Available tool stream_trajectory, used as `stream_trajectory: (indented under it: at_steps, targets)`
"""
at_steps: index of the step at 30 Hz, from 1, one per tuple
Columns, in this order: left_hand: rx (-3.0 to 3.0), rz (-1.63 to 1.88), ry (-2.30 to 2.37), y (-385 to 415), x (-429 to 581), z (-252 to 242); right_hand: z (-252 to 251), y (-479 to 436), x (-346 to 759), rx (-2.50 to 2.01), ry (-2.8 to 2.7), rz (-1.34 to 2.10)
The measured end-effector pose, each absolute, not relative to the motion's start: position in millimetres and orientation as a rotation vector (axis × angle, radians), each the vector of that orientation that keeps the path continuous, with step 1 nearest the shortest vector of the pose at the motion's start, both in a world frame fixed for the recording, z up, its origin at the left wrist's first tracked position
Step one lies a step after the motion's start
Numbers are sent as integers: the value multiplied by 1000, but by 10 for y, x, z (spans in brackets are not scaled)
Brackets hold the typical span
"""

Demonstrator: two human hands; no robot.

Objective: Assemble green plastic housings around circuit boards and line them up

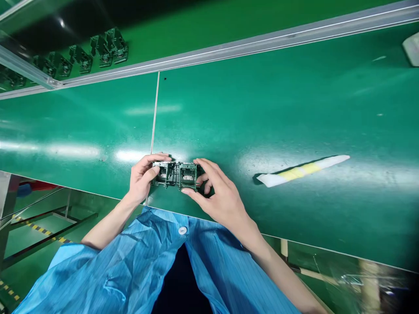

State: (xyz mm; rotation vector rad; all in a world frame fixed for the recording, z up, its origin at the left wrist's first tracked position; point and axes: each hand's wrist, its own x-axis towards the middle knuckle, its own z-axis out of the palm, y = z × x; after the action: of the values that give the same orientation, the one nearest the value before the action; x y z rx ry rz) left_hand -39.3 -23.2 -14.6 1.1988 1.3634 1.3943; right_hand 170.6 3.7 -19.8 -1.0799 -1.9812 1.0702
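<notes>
Between both hands [140, 178] [224, 194], green frames [189, 176]

- The workbench [294, 109] has a glossy green top with bright glare streaks, crossed by a thin pale seam [156, 113].
- On its right half a slim white tool [332, 162] lies aslant, with a yellow band [300, 172] around its middle.
- A small dark speck [165, 79] sits near the seam's far end.
- A pale object [413, 49], cut off by the picture's edge, is at the far right.
- Two dark green frames [189, 176] are side by side near the front edge; whether they touch the top is unclear.
- Beyond, a green shelf [196, 32] with a metal rail [229, 49] carries a row of similar dark green parts [80, 59].
- The green floor [32, 248] bears yellow-and-black striped tape [41, 230].
</notes>
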Motion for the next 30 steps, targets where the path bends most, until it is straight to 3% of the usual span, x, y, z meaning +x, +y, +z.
stream_trajectory:
  at_steps: [14,21,27,30]
  targets:
    - [1678,1260,1195,-121,-65,505,304,-76,1717,-952,-1960,650]
    - [1588,1237,1275,-264,-522,382,153,-34,1857,-1101,-2068,622]
    - [1537,823,1479,-472,-926,128,-26,47,1817,-1208,-2200,666]
    - [1515,821,1538,-450,-830,10,0,36,1671,-1142,-2246,571]
